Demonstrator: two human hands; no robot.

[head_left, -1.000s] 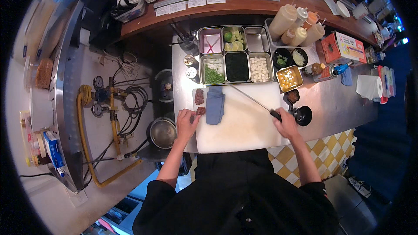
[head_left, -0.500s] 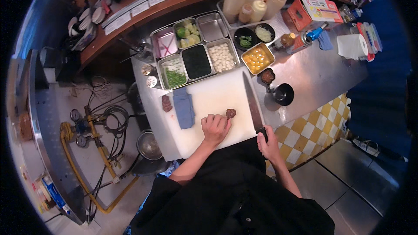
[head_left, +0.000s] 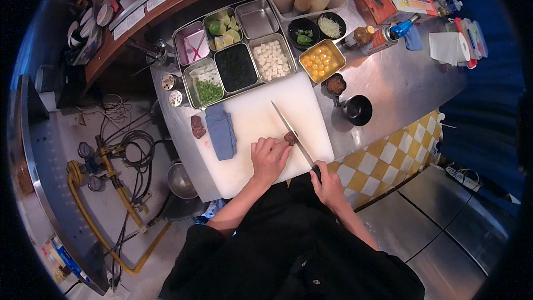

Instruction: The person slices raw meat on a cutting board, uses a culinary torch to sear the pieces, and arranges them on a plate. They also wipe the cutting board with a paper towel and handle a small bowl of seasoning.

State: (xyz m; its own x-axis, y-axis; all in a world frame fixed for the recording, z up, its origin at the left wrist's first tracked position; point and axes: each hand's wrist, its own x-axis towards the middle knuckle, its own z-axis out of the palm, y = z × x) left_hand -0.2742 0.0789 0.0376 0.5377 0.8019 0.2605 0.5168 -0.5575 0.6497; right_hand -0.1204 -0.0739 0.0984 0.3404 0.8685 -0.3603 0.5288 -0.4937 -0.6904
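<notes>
Right hand (head_left: 328, 184): closed around the black handle of a long-bladed kitchen knife (head_left: 284, 118); the handle is wrapped by the fingers, with no gap seen.
Knife blade: laid slantwise over the cutting board, its tip pointed toward the metal containers; the small dark-red meat piece (head_left: 290, 139) is crossed by its edge, though how deep the cut is cannot be told.
Left hand (head_left: 268, 159): fingers bent and held together, the fingertips set at the left side of the meat piece; whether it is pinched or only steadied cannot be told.
Meat piece: placed on the right half of the white cutting board (head_left: 252, 119), between the left hand and the blade.
Second dark-red meat portion (head_left: 198, 126): lain at the board's left edge, just beside the folded blue cloth (head_left: 221, 133).
Metal containers: set behind the board, filled with lime pieces (head_left: 225, 32), chopped green herbs (head_left: 209, 90) and white cubes (head_left: 271, 59).
Yolk-filled pan (head_left: 320, 62): stood to their right, near a black cup (head_left: 357, 110).
</notes>
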